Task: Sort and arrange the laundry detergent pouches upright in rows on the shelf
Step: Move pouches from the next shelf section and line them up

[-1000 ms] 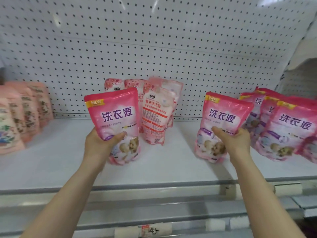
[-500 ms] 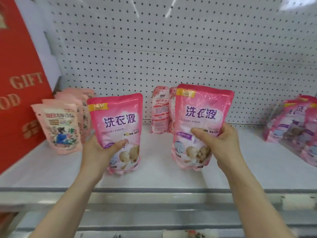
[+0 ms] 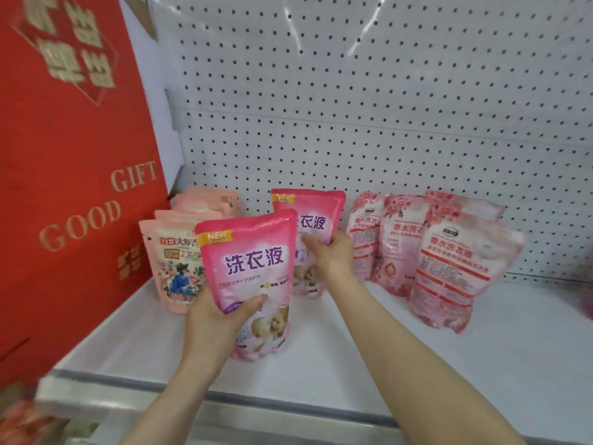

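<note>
The front pink pouch (image 3: 250, 268) hid the left part of the rear pink pouch (image 3: 313, 216); small print was blurred. The left hand (image 3: 215, 319) gripped the front one and the right hand (image 3: 327, 256) the rear, both upright over the shelf (image 3: 369, 354), between peach pouches (image 3: 175, 268) and rose-print pouches (image 3: 455, 271). The red box (image 3: 73, 187) read "GOOD GIFT"; both pink pouches, "NEW".

Bright overhead light, glare streaks on pegboard (image 3: 353, 75), blurred red box (image 3: 64, 155), edges curved

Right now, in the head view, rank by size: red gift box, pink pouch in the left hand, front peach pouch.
1. red gift box
2. pink pouch
3. front peach pouch
Pink is nearer: 2 and 3 unsure.
</note>
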Demonstrator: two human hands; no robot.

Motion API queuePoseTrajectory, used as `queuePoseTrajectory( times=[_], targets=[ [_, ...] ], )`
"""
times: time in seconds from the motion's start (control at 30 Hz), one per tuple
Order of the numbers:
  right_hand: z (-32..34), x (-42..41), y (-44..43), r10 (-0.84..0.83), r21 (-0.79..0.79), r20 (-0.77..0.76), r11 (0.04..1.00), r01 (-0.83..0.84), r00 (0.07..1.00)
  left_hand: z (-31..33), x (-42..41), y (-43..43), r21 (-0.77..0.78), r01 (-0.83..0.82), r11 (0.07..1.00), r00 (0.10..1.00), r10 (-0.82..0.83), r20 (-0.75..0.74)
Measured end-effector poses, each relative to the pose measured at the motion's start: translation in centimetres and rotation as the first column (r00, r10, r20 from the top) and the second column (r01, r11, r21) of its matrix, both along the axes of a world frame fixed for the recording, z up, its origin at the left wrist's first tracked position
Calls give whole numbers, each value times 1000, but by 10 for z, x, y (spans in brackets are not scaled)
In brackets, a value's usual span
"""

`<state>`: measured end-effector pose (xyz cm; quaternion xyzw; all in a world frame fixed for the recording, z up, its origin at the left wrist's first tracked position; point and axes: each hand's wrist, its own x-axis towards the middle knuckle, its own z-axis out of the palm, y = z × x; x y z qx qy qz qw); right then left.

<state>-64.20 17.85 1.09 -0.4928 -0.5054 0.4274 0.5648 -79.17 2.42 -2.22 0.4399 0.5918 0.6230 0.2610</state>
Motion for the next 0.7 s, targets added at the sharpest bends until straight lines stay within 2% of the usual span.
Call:
queuePoseTrajectory(
  times=[0.07, 0.13, 0.2, 0.27, 0.3, 0.33, 0.4, 0.43, 0.47, 0.7],
  targets=[
    [5, -7, 18, -1, -24, 23, 1000, 2, 1000, 1, 3, 3, -10, 4, 1000, 1000, -4, 11],
    [17, -10, 28, -40, 39, 97, 999, 36, 995, 4, 3, 6, -7, 6, 1000, 1000, -6, 9],
    [35, -9, 29, -84, 219, 193, 975, 41, 978, 5, 2, 9, -6, -1, 1000, 1000, 1, -5],
    [60, -5, 30, -160, 440, 336, 898, -5, 928, 5, 1, 12, -6, -8, 1000, 1000, 8, -16],
    [72, -3, 35, -229, 522, 468, 851, -58, 853, 4, 2, 13, -11, -7, 1000, 1000, 7, -16],
    [83, -2, 42, -286, 545, 623, 827, -142, 728, 4, 2, 14, -18, -2, 1000, 1000, 2, -16],
    [102, -3, 55, -254, 406, 859, 867, -290, 444, 3, 4, 16, -30, 10, 999, 1000, -11, -12],
    [106, -5, 60, -190, 308, 917, 896, -321, 352, 3, 4, 16, -37, 16, 999, 1000, -17, -8],
    [107, -8, 65, -140, 246, 940, 911, -332, 312, 2, 5, 15, -41, 21, 999, 1000, -21, -6],
    [113, -19, 93, -145, 293, 917, 877, -381, 372, 7, 2, 15, -53, 73, 996, 997, -72, 17]
  ],
)
